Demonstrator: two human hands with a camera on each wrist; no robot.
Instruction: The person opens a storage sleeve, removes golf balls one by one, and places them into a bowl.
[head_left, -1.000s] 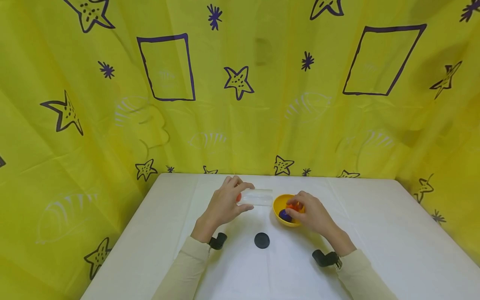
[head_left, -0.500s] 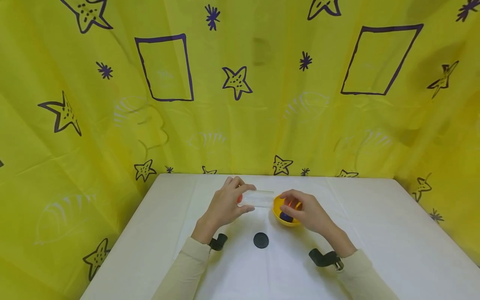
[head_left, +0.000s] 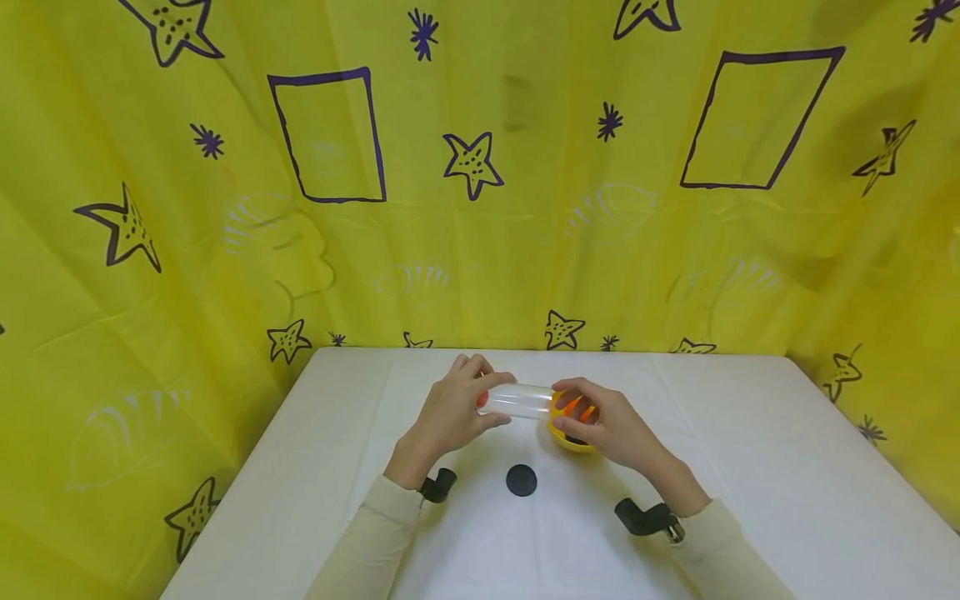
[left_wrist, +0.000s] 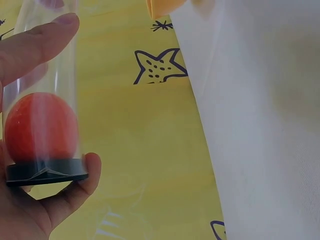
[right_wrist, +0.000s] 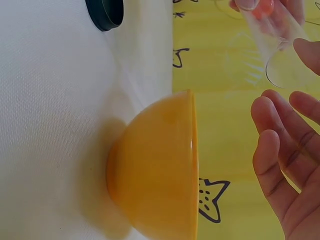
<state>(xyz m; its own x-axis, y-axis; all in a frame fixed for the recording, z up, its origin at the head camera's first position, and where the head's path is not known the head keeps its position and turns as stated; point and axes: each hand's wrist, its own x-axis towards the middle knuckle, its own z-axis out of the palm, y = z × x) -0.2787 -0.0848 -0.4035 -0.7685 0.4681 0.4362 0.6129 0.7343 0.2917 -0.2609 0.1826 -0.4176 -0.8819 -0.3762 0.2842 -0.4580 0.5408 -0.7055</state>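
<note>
My left hand (head_left: 450, 408) grips a clear tube (head_left: 522, 401) held level above the table. Inside it, by the dark end cap (left_wrist: 47, 171), sits a red ball (left_wrist: 41, 127). The tube's uncapped end faces my right hand (head_left: 600, 417). Loosely bent fingers (right_wrist: 267, 145) of that hand hold nothing, and its thumb overlaps the tube's mouth in the right wrist view. Below the right hand stands a yellow bowl (right_wrist: 155, 170). Orange and dark pieces show in it between the fingers in the head view; the rest of its contents is hidden.
A round black lid (head_left: 521, 480) lies on the white table (head_left: 480, 542), nearer the body than the bowl. Behind the table hangs a yellow curtain (head_left: 420, 250) with drawn stars. Both wrists wear a black camera mount.
My right hand has risen slightly out of the bowl and shifted left to the tube's open end. My left hand keeps its grip, and the tube has tilted slightly, its open end lower.
</note>
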